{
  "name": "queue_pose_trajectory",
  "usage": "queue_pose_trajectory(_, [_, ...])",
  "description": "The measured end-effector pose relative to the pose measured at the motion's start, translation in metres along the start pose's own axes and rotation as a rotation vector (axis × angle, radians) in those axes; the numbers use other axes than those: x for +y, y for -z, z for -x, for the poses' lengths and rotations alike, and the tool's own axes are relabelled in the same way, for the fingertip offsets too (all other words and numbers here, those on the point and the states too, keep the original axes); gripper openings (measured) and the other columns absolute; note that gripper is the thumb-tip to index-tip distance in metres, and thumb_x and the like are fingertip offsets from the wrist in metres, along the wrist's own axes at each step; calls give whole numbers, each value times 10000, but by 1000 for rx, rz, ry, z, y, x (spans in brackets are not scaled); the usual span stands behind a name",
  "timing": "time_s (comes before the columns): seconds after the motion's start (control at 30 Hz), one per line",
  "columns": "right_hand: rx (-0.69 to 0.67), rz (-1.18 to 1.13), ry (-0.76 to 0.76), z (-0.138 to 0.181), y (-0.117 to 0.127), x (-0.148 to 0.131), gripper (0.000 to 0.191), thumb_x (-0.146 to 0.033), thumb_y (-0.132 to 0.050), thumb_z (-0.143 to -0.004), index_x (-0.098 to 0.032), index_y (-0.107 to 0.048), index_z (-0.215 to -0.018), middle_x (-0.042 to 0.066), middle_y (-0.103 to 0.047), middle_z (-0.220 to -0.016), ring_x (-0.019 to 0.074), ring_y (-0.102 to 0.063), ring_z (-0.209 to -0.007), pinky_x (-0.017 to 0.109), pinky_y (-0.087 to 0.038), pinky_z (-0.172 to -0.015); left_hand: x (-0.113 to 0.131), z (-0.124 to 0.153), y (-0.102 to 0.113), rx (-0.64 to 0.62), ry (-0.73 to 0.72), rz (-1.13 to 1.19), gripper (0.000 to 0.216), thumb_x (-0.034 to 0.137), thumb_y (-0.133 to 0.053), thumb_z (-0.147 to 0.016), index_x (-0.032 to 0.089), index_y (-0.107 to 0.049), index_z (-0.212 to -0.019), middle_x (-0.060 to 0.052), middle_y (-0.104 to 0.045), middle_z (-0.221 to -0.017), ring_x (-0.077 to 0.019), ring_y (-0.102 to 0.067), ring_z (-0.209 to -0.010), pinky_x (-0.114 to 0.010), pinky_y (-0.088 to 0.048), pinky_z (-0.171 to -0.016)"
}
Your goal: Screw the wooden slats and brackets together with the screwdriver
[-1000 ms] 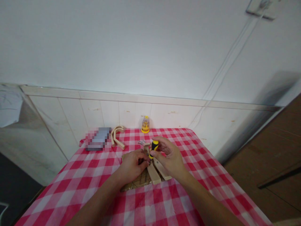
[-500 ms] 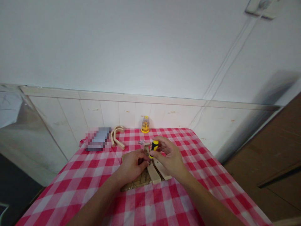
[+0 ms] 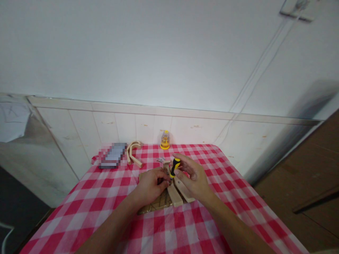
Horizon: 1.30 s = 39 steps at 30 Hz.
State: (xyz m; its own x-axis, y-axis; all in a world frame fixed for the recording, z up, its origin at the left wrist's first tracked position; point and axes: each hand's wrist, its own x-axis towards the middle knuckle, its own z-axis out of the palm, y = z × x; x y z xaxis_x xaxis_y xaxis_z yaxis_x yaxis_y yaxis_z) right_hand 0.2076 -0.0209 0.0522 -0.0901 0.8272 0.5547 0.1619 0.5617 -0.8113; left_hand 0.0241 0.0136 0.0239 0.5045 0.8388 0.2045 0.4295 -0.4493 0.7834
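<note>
My right hand [image 3: 195, 178] grips a yellow-and-black screwdriver [image 3: 175, 167] between thumb and fingers. The screwdriver stands nearly upright, its handle leaning a little right and its tip down at a pale wooden piece [image 3: 174, 196]. Close by the tip, my left hand [image 3: 152, 184] has its thumb and fingers pinched together; what they hold is too small to make out. A second, flatter wooden piece [image 3: 184, 190] with a small hole lies just right of the first, partly under my right hand. Beneath them is a brown sheet [image 3: 156, 205], partly covered by my left hand.
Small metal parts [image 3: 160, 159] lie behind my hands. Two bent wooden pieces [image 3: 135, 160] and a blurred-out flat grey thing [image 3: 114, 156] are at the back left. A yellow-based clear bit case [image 3: 165, 140] stands near the wall. A red-and-white checked cloth [image 3: 225, 211] covers the table.
The screwdriver handle leans slightly more to the right, and my right fingers have shifted on it. My left hand stays at the tip. The whole view has moved slightly.
</note>
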Motion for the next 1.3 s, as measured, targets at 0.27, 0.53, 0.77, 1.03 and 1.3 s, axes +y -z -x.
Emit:
queue_pose_trajectory(0.27, [-19,-53,-6,1,-1,2,393,-265,-680,-910,-272,-659,-1302,82,-758,-1175,225,-745,-1026,355,-591,-872,0,0,0,14,-19,0,164,131,-616,-787,201,-763,-810,-27,-755,-890,-192,-682,-865,-299,-484,-801])
queue_pose_trajectory(0.53, [-30,-80,0,0,1,2,376,-253,-722,-889,-284,-681,-1262,82,-783,-1124,238,-758,-1012,356,-592,-850,-2,0,-1,11,-10,-12,153,158,-619,-799,202,-765,-812,-31,-752,-910,-191,-678,-866,-301,-472,-789])
queue_pose_trajectory(0.77, [20,-40,-7,-1,-1,3,364,-263,-772,-837,-283,-720,-1197,45,-788,-1026,201,-749,-891,319,-595,-781,-4,0,-1,10,-7,-15,163,168,-610,-801,200,-767,-828,-36,-754,-908,-196,-679,-867,-308,-480,-792])
queue_pose_trajectory(1.03, [40,-27,-35,-3,-1,3,378,-285,-809,-792,-269,-737,-1163,43,-786,-956,200,-742,-838,314,-600,-752,-4,0,-1,13,-23,-8,145,188,-618,-811,203,-761,-812,-39,-755,-916,-196,-679,-875,-309,-489,-806])
queue_pose_trajectory(1.3, [71,-23,-64,-5,-3,3,416,-264,-848,-722,-269,-751,-1127,24,-774,-899,185,-721,-778,293,-599,-704,-2,0,-1,14,9,-28,150,156,-623,-790,202,-765,-812,-35,-759,-913,-203,-680,-876,-309,-495,-812])
